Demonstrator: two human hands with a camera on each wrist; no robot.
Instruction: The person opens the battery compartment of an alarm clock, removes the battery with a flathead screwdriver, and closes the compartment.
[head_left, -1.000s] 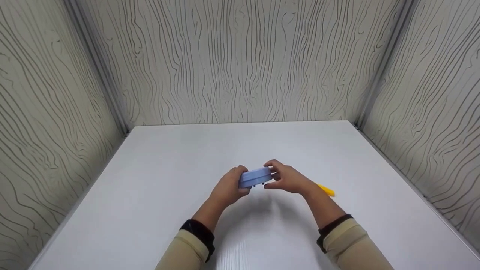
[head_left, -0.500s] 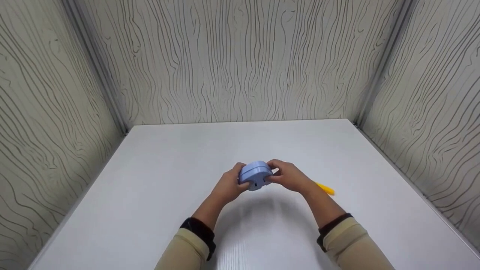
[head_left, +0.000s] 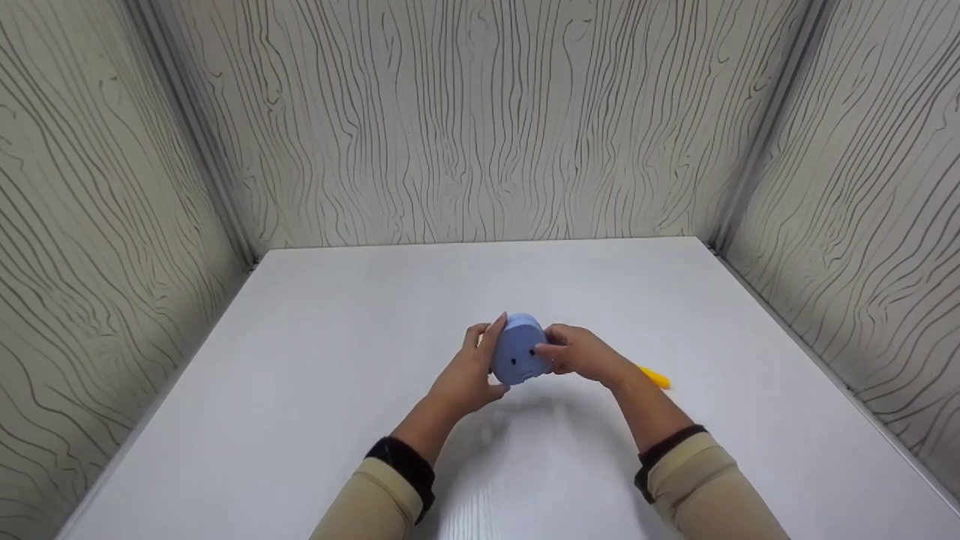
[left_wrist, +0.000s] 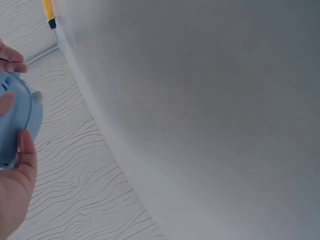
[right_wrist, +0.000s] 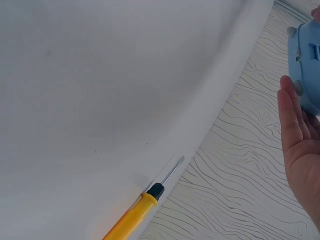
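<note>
Both hands hold a light blue, rounded plastic device [head_left: 517,354] above the table. Its flat face, with two small dark openings and a notch at the lower edge, is turned toward the head camera. My left hand [head_left: 461,379] grips its left side, fingers along the upper edge and thumb beneath. On the other side, my right hand [head_left: 589,356] grips the device, one digit lying on the flat face beside an opening. In the right wrist view the device [right_wrist: 307,65] shows small pale round knobs on its edge, with the right hand's fingers [right_wrist: 290,115] against it.
A yellow screwdriver [right_wrist: 132,217] with a black collar and a metal shaft lies on the white table [head_left: 360,337], right of the right forearm. Wood-grain patterned panels [head_left: 480,127] enclose the table at the back and both sides.
The device has turned from nearly edge-on to showing its flat face toward the head camera. The left fingers have shifted up along its edge, and the right hand has closed in on it.
</note>
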